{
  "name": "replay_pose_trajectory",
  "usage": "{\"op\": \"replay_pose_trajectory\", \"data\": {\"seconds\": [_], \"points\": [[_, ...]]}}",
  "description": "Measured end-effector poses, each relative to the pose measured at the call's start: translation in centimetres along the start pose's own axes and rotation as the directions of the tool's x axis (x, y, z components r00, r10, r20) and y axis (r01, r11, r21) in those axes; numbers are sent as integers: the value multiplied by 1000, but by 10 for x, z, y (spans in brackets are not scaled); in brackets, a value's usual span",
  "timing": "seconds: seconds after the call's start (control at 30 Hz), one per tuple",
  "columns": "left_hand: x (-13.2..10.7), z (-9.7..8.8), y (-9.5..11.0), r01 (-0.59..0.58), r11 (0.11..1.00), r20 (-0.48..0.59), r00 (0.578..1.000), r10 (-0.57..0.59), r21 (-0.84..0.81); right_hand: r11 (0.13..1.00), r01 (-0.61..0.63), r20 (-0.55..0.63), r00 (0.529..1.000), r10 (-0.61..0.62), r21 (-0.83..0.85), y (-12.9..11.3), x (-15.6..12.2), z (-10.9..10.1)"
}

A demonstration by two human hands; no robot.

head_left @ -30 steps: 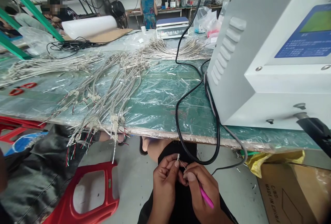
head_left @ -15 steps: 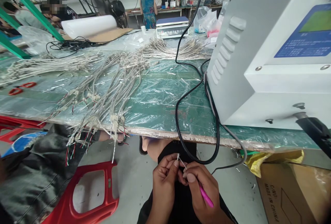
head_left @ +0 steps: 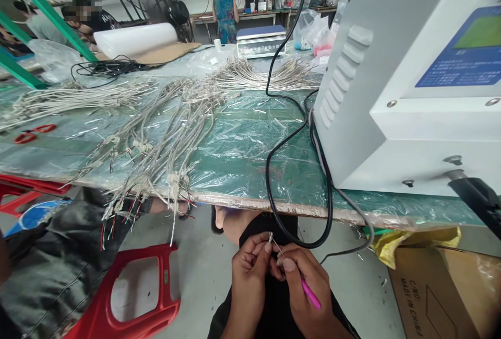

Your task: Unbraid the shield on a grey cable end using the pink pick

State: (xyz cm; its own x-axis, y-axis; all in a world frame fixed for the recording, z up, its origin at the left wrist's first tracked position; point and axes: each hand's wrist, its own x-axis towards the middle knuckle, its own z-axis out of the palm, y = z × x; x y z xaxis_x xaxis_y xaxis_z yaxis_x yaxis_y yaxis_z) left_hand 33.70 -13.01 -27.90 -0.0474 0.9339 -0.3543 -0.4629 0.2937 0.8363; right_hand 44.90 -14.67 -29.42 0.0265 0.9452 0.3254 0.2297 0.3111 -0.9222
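Note:
Low in the head view, over my lap, my left hand (head_left: 250, 268) pinches a small shiny metal piece (head_left: 270, 236) between thumb and forefinger. Its exact kind is too small to make out. Close beside it, my right hand (head_left: 305, 279) is closed around a slim tool with a pink handle (head_left: 311, 294). A thin metal shaft (head_left: 277, 245) runs from those fingers toward the metal piece; whether its tip touches the piece, I cannot tell. Both hands are below the table's front edge, with their fingertips nearly together.
Bundles of grey cables (head_left: 176, 119) lie on the green table (head_left: 242, 145), some ends hanging over its edge. A white machine (head_left: 352, 93) stands right; a black cable (head_left: 270, 172) loops down near my hands. Red-handled scissors (head_left: 35, 132), a red stool (head_left: 168, 276) and a seated person are left.
The pink handle's end has shifted slightly left and up, with the right fingers turning a little. My left hand has barely moved and keeps its pinch.

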Motion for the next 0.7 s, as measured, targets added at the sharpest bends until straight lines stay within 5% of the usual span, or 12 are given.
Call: {"op": "replay_pose_trajectory", "data": {"seconds": [0.23, 0.7], "points": [[2, 2, 1, -4, 1000, 3, 1000, 4, 2, 1000, 1, -96, 995, -3, -27, 2, -1, 1], [3, -3, -2, -6, 1000, 3, 1000, 6, 2, 1000, 10, -41, 999, -10, -2, 0, -1, 1]]}}
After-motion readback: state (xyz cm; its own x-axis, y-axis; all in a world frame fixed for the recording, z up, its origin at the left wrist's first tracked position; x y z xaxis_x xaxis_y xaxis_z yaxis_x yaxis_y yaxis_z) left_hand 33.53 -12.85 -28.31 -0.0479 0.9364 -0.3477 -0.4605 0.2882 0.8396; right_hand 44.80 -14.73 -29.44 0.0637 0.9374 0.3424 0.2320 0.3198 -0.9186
